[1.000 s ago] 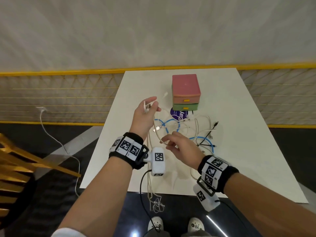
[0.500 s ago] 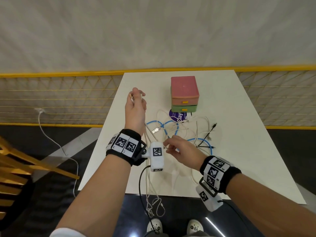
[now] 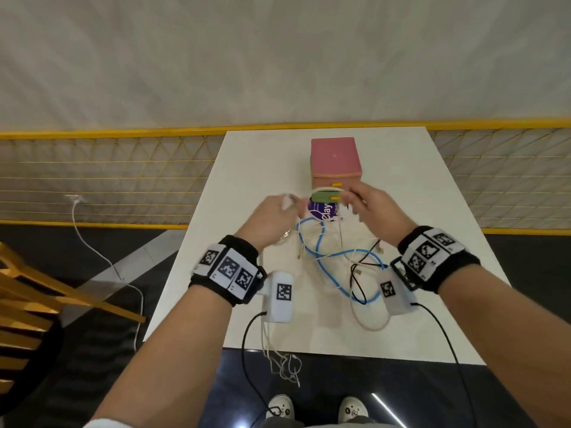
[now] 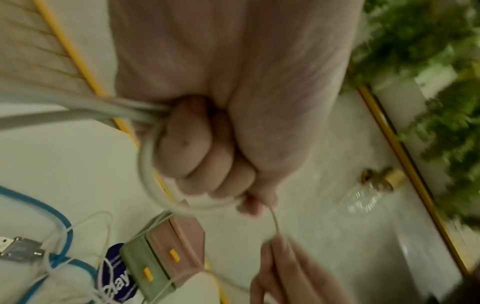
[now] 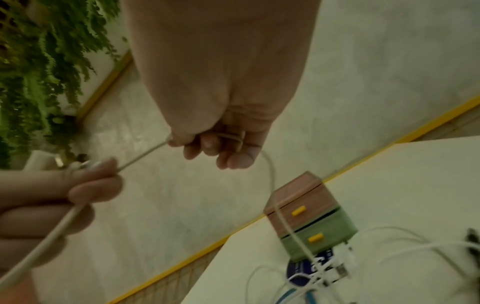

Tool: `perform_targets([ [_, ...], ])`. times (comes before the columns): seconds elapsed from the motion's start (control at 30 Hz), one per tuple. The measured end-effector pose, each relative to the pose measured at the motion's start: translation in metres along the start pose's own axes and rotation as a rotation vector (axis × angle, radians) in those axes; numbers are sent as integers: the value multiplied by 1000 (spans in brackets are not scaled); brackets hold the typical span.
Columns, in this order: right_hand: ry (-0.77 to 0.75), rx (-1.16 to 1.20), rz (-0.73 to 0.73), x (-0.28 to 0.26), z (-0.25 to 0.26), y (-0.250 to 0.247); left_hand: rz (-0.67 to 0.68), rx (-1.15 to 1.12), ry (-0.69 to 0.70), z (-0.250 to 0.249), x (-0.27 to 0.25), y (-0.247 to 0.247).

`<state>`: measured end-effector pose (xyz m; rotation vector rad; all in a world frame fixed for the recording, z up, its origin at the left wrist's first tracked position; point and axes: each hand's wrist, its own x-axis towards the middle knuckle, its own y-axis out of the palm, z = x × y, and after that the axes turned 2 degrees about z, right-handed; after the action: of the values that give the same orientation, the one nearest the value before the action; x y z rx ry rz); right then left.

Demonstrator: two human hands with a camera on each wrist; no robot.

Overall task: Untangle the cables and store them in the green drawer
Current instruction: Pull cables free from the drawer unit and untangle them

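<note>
Hands, left [image 3: 272, 214] and right [image 3: 375, 208], grip white cable [image 3: 324, 189]; label [image 3: 323, 210] reads "lay".

My head camera looks steeply down from above the near edge of the white table [image 3: 401, 211], facing the pink and green drawer box [image 3: 336, 159] from well back. My left wrist camera sits close behind the left hand [image 4: 221, 102], with the box beyond its knuckles. My right wrist camera sits as close behind the right hand [image 5: 223, 92]. All three views share that box.
</note>
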<state>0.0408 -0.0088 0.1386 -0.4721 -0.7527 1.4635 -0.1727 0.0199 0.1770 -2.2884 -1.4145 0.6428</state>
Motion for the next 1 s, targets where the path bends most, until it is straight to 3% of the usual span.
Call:
perform_targets([
  [0.1, 67, 30, 31, -5, -14, -14, -376, -192, -91, 9, 11, -22],
  [0.2, 82, -18, 44, -5, -14, -13, -539, 19, 25, 14, 11, -25],
  [0.27, 32, -34, 47, 1, -4, -7, -493, 145, 164, 7, 5, -10],
  [0.3, -8, -27, 44, 4, 3, -4, -395, 228, 226, 3, 3, 0],
  [0.37, -112, 2, 16, 10, 16, -1, -204, 322, 280, -6, 2, 17],
  [0.43, -207, 23, -5, 14, 25, -1, -138, 255, 289, -7, 7, 26],
  [0.53, -210, 28, 29, 17, 24, -5, -199, 157, 296, -9, 14, 23],
  [0.7, -4, -20, 67, 10, -22, 1, -584, -239, 242, -20, 16, -7],
  [0.77, 32, -24, 71, 8, -31, 3, -648, -242, 204, -14, 18, -18],
  [0.87, 5, -34, 13, 16, -20, 0, -627, -113, 227, -10, 12, -16],
  [1.0, -161, -89, -30, 35, 11, -10, -328, 93, 308, -19, 3, 9],
])
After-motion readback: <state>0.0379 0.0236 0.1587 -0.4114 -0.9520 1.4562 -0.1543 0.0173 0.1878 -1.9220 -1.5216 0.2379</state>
